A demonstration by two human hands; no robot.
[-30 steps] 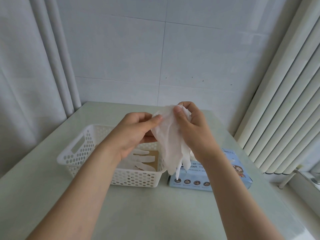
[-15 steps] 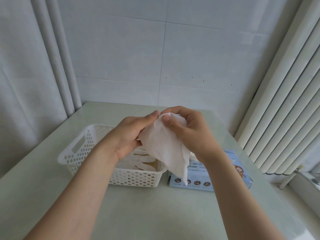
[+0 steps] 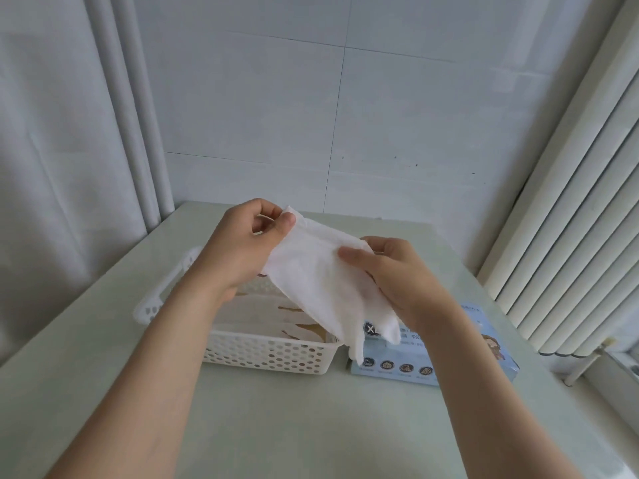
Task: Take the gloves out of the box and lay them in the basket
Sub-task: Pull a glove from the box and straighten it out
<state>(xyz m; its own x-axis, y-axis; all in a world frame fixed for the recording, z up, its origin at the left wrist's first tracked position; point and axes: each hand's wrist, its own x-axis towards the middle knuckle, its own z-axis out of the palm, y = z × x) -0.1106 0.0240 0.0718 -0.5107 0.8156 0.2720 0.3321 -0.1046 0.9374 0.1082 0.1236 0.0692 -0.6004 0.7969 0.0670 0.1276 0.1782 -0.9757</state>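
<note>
Glove (image 3: 313, 281) held spread above basket (image 3: 269, 354) and box (image 3: 415, 361), left hand (image 3: 242, 250) pinching cuff, right hand (image 3: 397, 274) gripping palm.

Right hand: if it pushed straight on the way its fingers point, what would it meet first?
Probably the left hand. The right hand points left along the thin white glove, which both hands pinch in the air. Depth is unclear, so it might pass just behind the left hand.

The glove (image 3: 318, 281) and right hand (image 3: 404, 274) hide the box (image 3: 484, 361) top, the left hand (image 3: 238, 250) covers the basket (image 3: 262, 354) far side – the small print (image 3: 409, 337) on the box front is too fine to read.
</note>
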